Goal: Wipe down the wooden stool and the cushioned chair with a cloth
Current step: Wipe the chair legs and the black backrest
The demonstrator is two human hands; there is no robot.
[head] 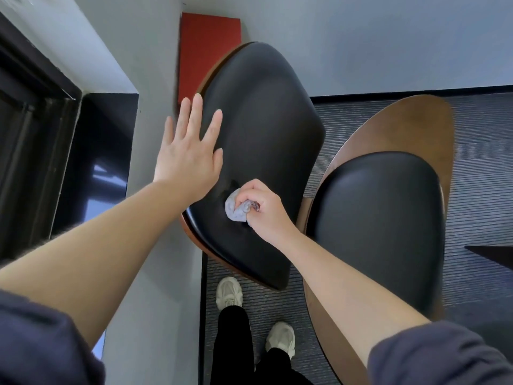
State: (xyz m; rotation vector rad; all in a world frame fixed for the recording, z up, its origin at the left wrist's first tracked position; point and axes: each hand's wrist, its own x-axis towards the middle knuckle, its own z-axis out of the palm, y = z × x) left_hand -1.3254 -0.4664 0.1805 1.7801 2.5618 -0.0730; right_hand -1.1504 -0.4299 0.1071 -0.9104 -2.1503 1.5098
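The cushioned chair's black padded back [266,129] stands in front of me, set in a brown wooden shell. My right hand [263,209] grips a crumpled pale grey cloth [236,208] and presses it on the lower part of that black cushion. My left hand [191,151] lies flat with fingers straight and spread, resting on the cushion's left edge. To the right, the black seat cushion [383,226] sits in its wooden shell [402,123]. No wooden stool is in view.
A grey wall corner [155,65] runs close on the left, with a dark window frame [33,112] beside it. A red panel [208,51] stands behind the chair. My feet in pale sneakers [229,291] stand on dark ribbed carpet [483,168].
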